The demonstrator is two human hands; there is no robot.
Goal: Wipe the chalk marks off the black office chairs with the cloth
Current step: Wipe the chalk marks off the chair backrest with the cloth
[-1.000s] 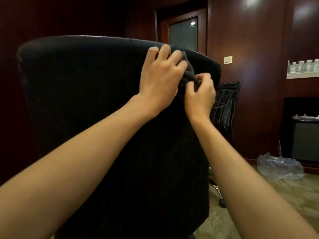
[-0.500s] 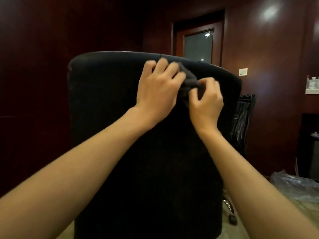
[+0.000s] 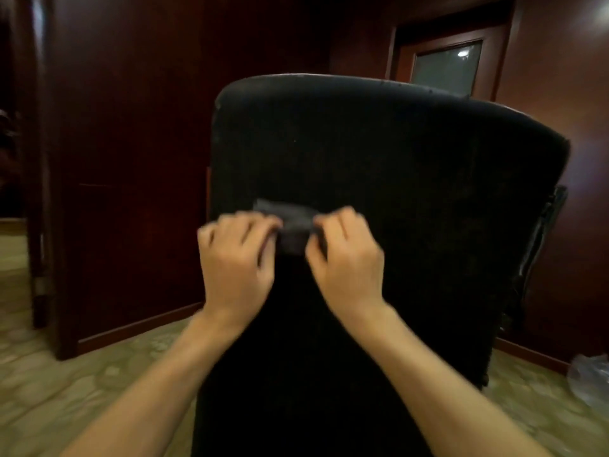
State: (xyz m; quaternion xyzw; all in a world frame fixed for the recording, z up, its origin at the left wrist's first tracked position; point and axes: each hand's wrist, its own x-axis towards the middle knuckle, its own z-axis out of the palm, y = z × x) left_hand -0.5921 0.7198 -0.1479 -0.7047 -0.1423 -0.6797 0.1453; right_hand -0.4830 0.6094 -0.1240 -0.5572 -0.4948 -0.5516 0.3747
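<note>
Left hand (image 3: 235,262) & right hand (image 3: 346,262) pinch a dark cloth (image 3: 290,227) betw. both grips, against black chair back (image 3: 412,192). Risk: loose bunched cloth slips mid-wipe.

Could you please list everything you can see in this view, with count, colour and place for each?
office chair: one, black, centre, its backrest facing the camera
second chair: one, black, mostly hidden behind the first chair's right edge
cloth: one, dark grey, held against the middle of the backrest
door: one, dark wood with a frosted pane, upper right
wall panelling: dark red-brown wood, left and right
carpet: greenish, patterned, bottom corners
plastic bag: one, clear, on the floor at far right
left hand: gripping the cloth's left end
right hand: gripping the cloth's right end
</note>
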